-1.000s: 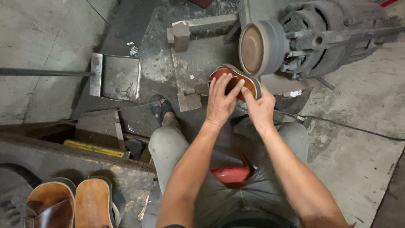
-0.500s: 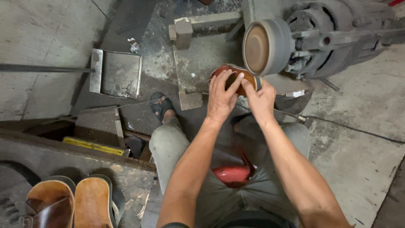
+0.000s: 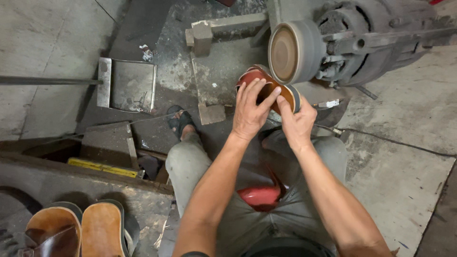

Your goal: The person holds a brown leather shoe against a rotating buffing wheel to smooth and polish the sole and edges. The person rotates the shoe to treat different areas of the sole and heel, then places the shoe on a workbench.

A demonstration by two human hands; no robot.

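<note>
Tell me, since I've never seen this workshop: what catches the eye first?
Both hands, the left hand and right hand, press a red-brown sandal against the grinding wheel of a big grey motor at top right. A second red piece lies in the lap, and two tan sandals sit bottom left.

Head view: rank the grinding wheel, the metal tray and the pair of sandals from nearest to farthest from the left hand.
Measured from the left hand, which grips the red sole:
1. Grinding wheel, just up and right of the hand.
2. Metal tray, off to the left on the floor.
3. Pair of sandals, far down in the lower-left corner.
</note>
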